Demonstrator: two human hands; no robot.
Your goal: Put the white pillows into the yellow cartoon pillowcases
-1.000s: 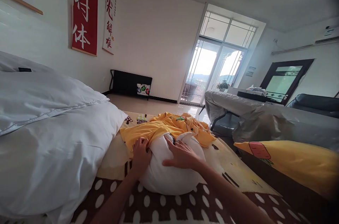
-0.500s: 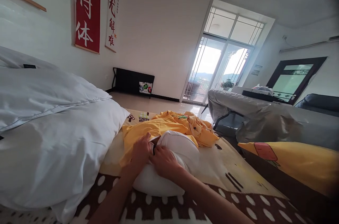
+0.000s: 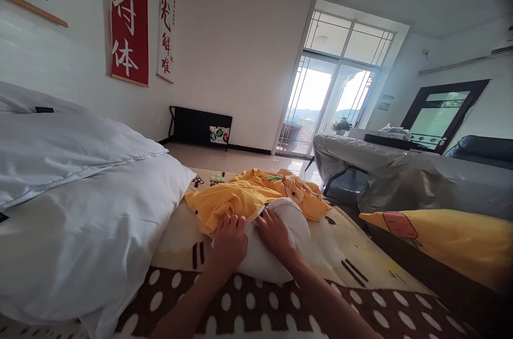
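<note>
A white pillow lies on a cream and brown patterned blanket, its far end partly inside a crumpled yellow pillowcase. With fingers curled, my left hand grips the near edge of the pillowcase at the pillow's left side. My right hand is closed at the pillowcase opening, on the rim where yellow cloth meets the white pillow. Its fingertips are partly hidden by the fabric, and the pillow bulges to the right of them.
A big white duvet is heaped on the left. To the right lies another yellow pillow, beyond the blanket's edge. Behind it stands a plastic-covered table. A black folded frame leans by the far wall.
Both hands have shifted right and moved apart. The pillowcase's left part has bunched up near my left hand, and the pillow has slid slightly right. The camera view has moved slightly.
</note>
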